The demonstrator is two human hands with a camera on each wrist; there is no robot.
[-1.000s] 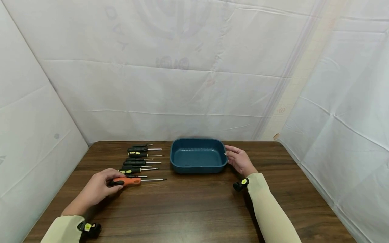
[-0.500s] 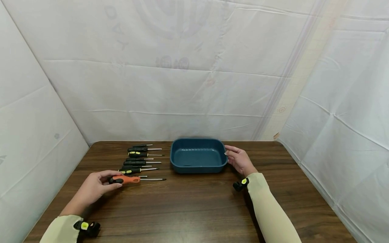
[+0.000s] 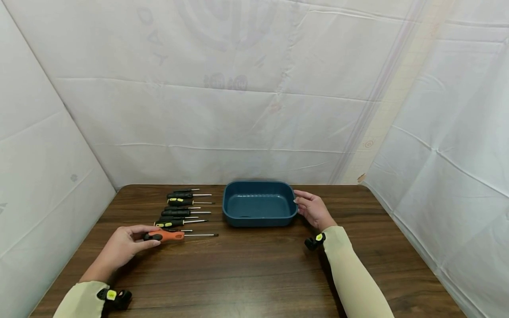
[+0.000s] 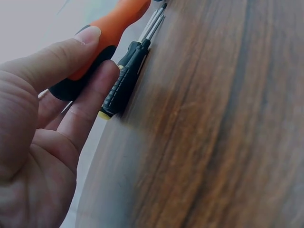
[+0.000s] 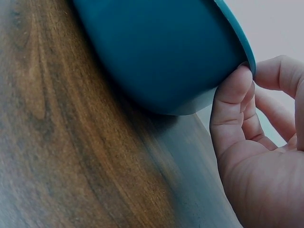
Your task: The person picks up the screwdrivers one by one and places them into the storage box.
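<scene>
We see open table [image 3: 254, 265] between both hands; tray [image 3: 259, 219] blocks the far middle, screwdriver row [image 3: 184, 207] crowds far left, white sheets [image 3: 47, 168] wall the sides.

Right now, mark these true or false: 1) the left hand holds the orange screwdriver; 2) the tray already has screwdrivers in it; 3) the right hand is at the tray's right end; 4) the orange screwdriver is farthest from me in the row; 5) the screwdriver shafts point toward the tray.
1) True: the left hand grips the orange screwdriver by its handle.
2) False: the tray shows nothing inside it.
3) True: the right hand touches the tray's right end, thumb on the rim in the right wrist view.
4) False: it is the nearest one; the black screwdrivers lie beyond it.
5) True: handles lie left, shafts point right toward the tray.
</scene>
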